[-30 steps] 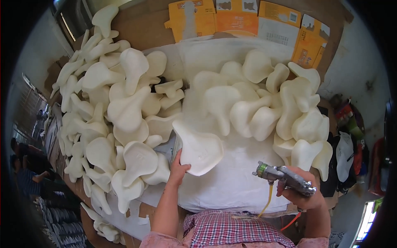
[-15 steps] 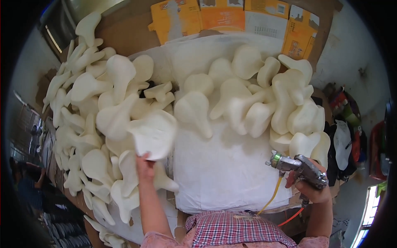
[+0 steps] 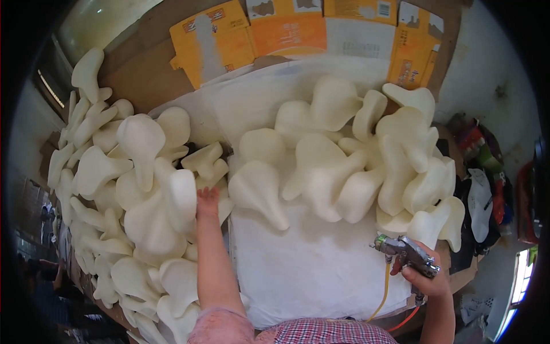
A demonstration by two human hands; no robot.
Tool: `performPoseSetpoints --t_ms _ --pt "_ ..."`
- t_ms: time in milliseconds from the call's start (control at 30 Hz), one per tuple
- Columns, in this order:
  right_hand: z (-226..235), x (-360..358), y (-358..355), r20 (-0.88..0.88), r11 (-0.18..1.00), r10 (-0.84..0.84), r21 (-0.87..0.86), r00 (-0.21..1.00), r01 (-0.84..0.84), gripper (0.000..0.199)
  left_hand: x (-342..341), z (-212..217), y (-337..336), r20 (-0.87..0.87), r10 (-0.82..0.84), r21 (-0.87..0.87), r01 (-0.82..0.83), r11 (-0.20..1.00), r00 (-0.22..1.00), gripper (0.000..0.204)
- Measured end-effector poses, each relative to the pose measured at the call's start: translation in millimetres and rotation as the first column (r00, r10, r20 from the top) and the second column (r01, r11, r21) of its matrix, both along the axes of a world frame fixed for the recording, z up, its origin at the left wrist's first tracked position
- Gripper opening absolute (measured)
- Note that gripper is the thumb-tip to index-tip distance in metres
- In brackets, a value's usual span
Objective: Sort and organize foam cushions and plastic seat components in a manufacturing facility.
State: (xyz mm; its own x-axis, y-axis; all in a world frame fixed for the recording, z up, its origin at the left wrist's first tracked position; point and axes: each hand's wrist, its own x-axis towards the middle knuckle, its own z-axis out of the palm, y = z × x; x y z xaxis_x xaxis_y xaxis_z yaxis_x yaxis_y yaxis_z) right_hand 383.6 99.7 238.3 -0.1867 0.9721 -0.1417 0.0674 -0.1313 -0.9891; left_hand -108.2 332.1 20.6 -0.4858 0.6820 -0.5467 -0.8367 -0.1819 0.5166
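Note:
My left hand point(image 3: 207, 203) reaches out over the big pile of cream foam saddle-shaped pieces point(image 3: 137, 189) on the left, fingers resting against one upright piece point(image 3: 182, 196); whether it grips it is not visible. A metal spray gun point(image 3: 405, 253) with a yellow hose point(image 3: 382, 291) sits in my right hand point(image 3: 425, 277), low at the right over the white-covered table point(image 3: 309, 269). A second group of the same cream pieces point(image 3: 344, 166) lies across the back of the white sheet.
Orange and white flattened cartons point(image 3: 286, 28) stand along the far edge. Dark shoe-like parts and clutter point(image 3: 481, 195) lie at the right beyond the table. A red hose point(image 3: 404, 322) runs near my body. Another person point(image 3: 46, 281) is at the lower left.
My left hand carried one foam piece from the white sheet leftward and set it onto the left pile. My right hand with the spray gun stayed low at the right.

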Motion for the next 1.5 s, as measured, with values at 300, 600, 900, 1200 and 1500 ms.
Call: performPoseSetpoints --t_ms 300,600,900,1200,1500 --pt "-22.7 -32.7 42.6 0.053 0.991 0.123 -0.050 0.991 -0.121 0.047 -18.7 88.6 -98.0 -0.504 -0.422 -0.022 0.477 0.879 0.753 0.036" --pt "-30.0 -42.8 47.5 0.057 0.985 0.138 -0.108 0.989 -0.131 0.046 -8.2 114.1 -45.5 -0.761 -0.322 -0.071 0.421 0.904 0.563 0.024" --pt "-19.4 -32.5 29.8 0.100 0.994 0.106 -0.019 0.989 -0.105 0.048 129.1 28.9 46.8 -0.652 -0.546 -0.681 0.090 0.726 -0.526 0.084" --pt "-9.6 -14.4 -4.8 0.011 0.999 0.037 0.004 0.999 -0.037 0.048 93.3 106.7 -129.9 -0.890 -0.434 -0.441 0.024 0.897 -0.138 0.037" --pt "-10.3 -32.4 -67.7 0.145 0.971 0.238 -0.050 0.960 -0.233 0.045 52.7 3.9 -259.4 -0.304 -0.889 -0.951 0.160 0.263 -0.344 0.056"
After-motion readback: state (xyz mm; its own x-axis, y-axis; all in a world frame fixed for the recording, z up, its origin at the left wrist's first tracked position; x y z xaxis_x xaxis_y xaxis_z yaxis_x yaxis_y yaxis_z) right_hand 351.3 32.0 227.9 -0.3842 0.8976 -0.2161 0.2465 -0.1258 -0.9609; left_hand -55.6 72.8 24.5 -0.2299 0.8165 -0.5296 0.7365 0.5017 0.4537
